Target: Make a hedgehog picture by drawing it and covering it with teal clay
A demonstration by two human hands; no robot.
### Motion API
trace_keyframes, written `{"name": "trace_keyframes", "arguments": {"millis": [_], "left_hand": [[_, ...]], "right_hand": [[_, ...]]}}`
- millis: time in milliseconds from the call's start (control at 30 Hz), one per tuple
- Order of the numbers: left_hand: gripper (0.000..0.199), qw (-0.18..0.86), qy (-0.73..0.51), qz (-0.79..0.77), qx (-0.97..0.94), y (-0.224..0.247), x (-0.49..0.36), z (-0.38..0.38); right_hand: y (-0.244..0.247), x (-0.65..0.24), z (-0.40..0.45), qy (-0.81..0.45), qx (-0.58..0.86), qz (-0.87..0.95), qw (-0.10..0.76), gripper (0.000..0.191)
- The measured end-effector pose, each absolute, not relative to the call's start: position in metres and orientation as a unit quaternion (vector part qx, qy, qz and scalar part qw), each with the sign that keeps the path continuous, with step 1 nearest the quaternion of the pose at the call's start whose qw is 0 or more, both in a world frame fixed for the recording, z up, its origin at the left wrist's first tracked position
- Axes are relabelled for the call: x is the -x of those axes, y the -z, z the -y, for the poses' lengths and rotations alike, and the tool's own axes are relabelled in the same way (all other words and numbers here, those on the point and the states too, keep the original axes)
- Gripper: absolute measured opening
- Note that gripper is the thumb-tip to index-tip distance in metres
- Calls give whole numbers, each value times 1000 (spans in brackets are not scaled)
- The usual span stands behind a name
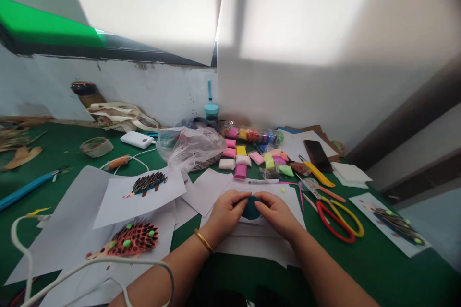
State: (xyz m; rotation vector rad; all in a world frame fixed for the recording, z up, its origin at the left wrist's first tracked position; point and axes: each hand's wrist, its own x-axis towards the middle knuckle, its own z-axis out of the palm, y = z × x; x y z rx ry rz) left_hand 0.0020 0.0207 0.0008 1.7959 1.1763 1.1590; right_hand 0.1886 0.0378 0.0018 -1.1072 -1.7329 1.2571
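Observation:
A flat, dark blue-green piece (pixel 251 208), which looks like soft clay, is pinched between both hands at the middle of the table. Its left edge is in the closed thumb and fingers of my left hand (pixel 227 213). On the other side my right hand (pixel 275 212) grips the right edge in the same way. Both hands are over white paper sheets (pixel 266 248). Just behind them a white pen (pixel 264 182) lies across the paper, and a small light-green ball (pixel 283 190) rests to its right.
Coloured clay packets (pixel 240 171) and a plastic bag (pixel 192 146) lie behind. Red-handled scissors (pixel 333 225), a yellow cutter (pixel 319 174) and a phone (pixel 317 154) are right. Hedgehog pictures (pixel 126 244) and a white cable (pixel 90 263) lie left.

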Motion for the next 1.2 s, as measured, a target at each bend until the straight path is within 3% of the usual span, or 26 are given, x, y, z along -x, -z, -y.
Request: {"name": "trace_keyframes", "arguments": {"millis": [167, 367, 533, 700, 867, 1000, 1200], "left_hand": [[38, 345, -428, -449, -704, -3, -1, -18], [25, 319, -435, -441, -717, 3, -2, -22], [32, 339, -445, -455, -693, 0, -1, -20], [26, 335, -401, -445, -727, -4, 0, -19], [32, 394, -424, -492, -650, 0, -2, -22], [18, 458, -436, -486, -603, 2, -3, -25], [20, 464, -458, -478, -588, 2, -5, -25]], "right_hand": [[-3, -188, -37, -483, 434, 674, 352, 25], [-1, -188, -37, -509, 417, 660, 364, 26], [4, -190, -40, -508, 434, 650, 362, 28], [5, -190, -41, -498, 438, 653, 366, 30], [6, -192, -43, -501, 446, 629, 392, 36], [6, -192, -41, -521, 443, 607, 404, 45], [2, -189, -39, -496, 450, 625, 402, 37]]}}
